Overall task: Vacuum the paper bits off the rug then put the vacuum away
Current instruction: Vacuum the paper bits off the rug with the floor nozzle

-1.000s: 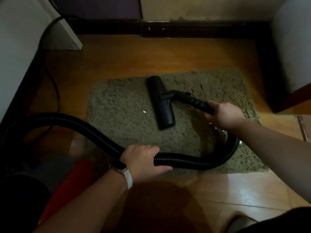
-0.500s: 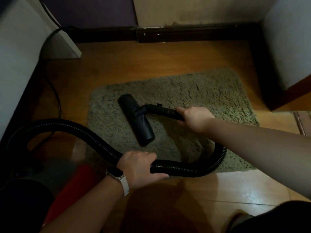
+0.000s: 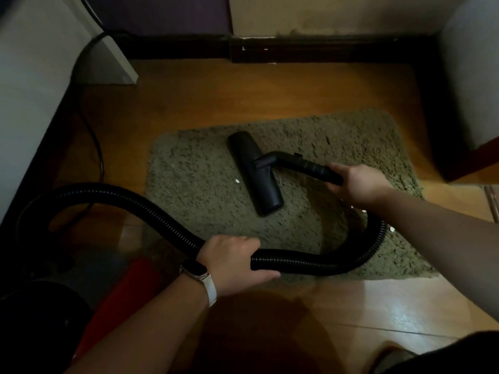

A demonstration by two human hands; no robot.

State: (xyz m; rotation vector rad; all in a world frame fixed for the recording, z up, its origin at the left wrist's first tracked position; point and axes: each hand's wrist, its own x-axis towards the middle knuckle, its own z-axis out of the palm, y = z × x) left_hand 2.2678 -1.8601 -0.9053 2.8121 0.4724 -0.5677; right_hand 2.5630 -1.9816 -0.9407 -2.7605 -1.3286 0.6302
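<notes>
A shaggy olive rug (image 3: 189, 184) lies on the wooden floor. The black vacuum floor head (image 3: 256, 174) rests flat on the rug's middle. My right hand (image 3: 356, 182) grips the black handle tube (image 3: 302, 166) behind the head. My left hand (image 3: 235, 263) grips the ribbed black hose (image 3: 135, 201), which loops from the handle round the rug's near edge and off to the left. A white paper bit (image 3: 237, 181) lies just left of the head. More white bits (image 3: 390, 229) show near the hose on the right.
The red and dark vacuum body (image 3: 113, 300) sits at the lower left. A black power cord (image 3: 93, 136) runs along the white cabinet (image 3: 32, 90) on the left. A dark baseboard (image 3: 324, 51) lines the back wall. Furniture (image 3: 472, 76) stands at the right.
My right hand pulled the floor head toward the rug's left near part, then pushed it back right and farther away. A paper bit shows again left of the head. My left hand stayed on the hose.
</notes>
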